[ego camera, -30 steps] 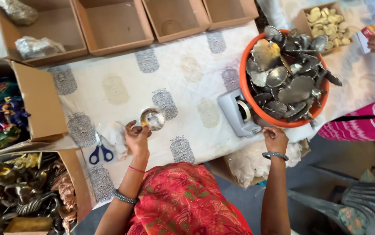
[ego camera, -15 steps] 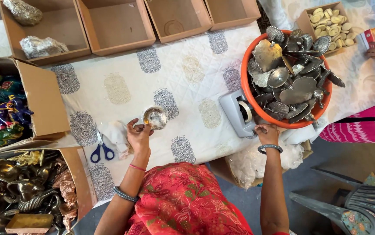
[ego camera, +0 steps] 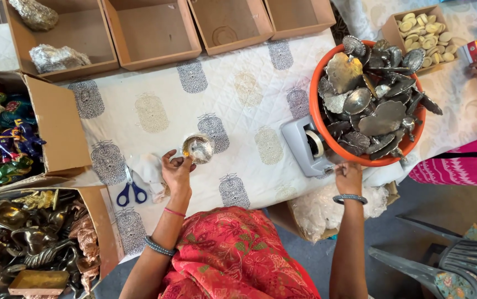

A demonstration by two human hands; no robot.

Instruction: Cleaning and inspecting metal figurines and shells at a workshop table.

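While the left hand holds a small round metal bowl by its near rim, fingers pinched on it and its shiny hollow facing up, the right hand reaches to the near edge of the orange tub at the right. That hand's fingers curl toward the grey tape dispenser, which sits touching the tub's left side; whether they grip anything I cannot tell. The tub is heaped with silver-toned metal dishes. The bowl hovers above the white printed tablecloth, just right of the blue-handled scissors and a crumpled clear wrapper. Empty brown cardboard boxes line the far edge.

By my judgement, the step in hand is wrapping one bowl, with the right hand fetching tape. The next move calls for a steady pull on the tape and keeping the bowl level.
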